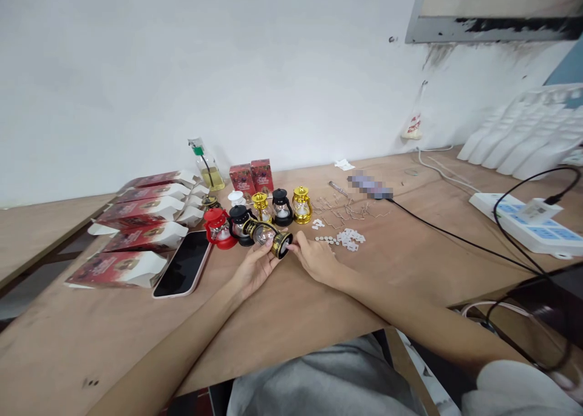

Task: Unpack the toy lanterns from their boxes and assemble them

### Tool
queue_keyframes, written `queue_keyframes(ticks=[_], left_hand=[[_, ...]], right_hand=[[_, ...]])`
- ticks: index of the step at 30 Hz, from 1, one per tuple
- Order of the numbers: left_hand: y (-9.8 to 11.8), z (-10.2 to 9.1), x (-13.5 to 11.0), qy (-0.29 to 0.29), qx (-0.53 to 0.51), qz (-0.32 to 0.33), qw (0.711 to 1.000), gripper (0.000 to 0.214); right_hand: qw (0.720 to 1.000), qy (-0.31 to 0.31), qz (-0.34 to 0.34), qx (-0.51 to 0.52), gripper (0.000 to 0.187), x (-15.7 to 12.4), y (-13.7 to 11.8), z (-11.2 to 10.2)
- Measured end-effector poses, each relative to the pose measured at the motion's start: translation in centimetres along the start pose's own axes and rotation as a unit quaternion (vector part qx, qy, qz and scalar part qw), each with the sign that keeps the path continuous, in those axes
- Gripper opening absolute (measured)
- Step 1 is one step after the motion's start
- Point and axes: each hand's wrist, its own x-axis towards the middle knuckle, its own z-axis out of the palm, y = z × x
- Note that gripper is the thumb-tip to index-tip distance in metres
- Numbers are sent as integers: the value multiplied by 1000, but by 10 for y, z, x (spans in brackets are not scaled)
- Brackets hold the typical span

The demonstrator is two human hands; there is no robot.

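The left hand (257,267) wraps a tilted lantern (263,234), base (283,246) toward 4 o'clock, presumably for access; the right hand (316,258), fingers nearly closed, meets that base, though I cannot tell its hold. Around the lantern, seven others (260,200) show from 9 to 2, five open boxes (136,211) at 9, two upright boxes (262,177) at 12

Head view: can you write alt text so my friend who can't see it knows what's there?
A left hand holds a tilted black-and-gold lantern while the right hand is at its base. Behind, more little lanterns stand on a brown table, with a phone and red boxes at left.
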Motion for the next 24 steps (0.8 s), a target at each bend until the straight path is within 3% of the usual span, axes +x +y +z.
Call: queue_keyframes(ticks=[4, 11, 24], left_hand=[[-2, 2, 0, -25, 18, 11, 999, 33], [-6, 3, 1, -19, 94, 47, 994, 35], [-5, 3, 1, -15, 61, 39, 997, 27]], right_hand=[[1000, -9, -12, -26, 19, -2, -2, -1], [999, -44, 27, -14, 20, -2, -6, -4], [996, 32, 38, 76, 9, -2, -7, -4]])
